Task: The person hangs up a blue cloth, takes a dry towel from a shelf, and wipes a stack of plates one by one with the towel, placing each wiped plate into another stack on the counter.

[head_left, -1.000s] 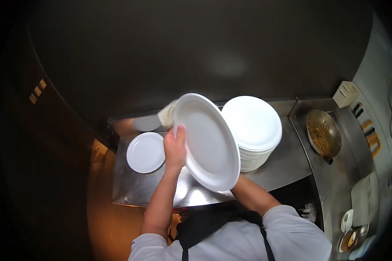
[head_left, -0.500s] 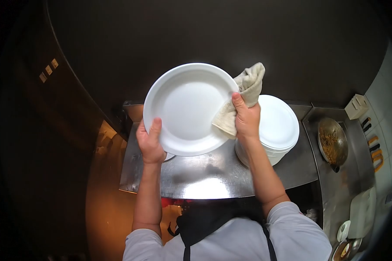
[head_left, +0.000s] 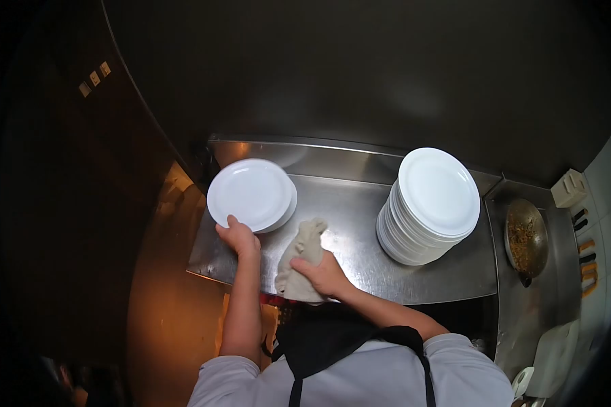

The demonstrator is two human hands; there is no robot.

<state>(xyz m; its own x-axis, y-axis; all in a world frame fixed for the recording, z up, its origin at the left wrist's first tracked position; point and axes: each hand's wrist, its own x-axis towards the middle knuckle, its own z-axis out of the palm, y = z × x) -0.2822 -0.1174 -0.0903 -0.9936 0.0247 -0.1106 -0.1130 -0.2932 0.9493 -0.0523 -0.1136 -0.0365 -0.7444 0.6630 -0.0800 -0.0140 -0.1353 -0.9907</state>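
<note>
While my left grip (head_left: 239, 237) is closed on the near rim of a white plate (head_left: 249, 193), thumb on top, my right grip (head_left: 324, 273) is clenched on a crumpled beige cloth (head_left: 303, 261). The held plate is at the left end of the steel desk (head_left: 349, 197), overlapping a second white plate (head_left: 289, 209) below it — I can't tell if the two touch. The cloth is over the desk's near edge, between the held plate and a tall plate stack (head_left: 438, 193).

That stack stands on the right part of the desk, leaning a bit in my view, many round white plates nested upright, top one face up. Further right, past a seam, a round metal pan (head_left: 539, 249) sits on a steel surface (head_left: 557, 288). It has chopped orange-brown food (head_left: 521, 234) spread in its bottom, dark handle end toward me.

Behind the pan, a small cream box (head_left: 568, 188) — contents not visible to me. Orange and black handles (head_left: 588, 261) are beside the surface, and a pale flat item (head_left: 553, 359) lies nearer me, too unclear to name.
</note>
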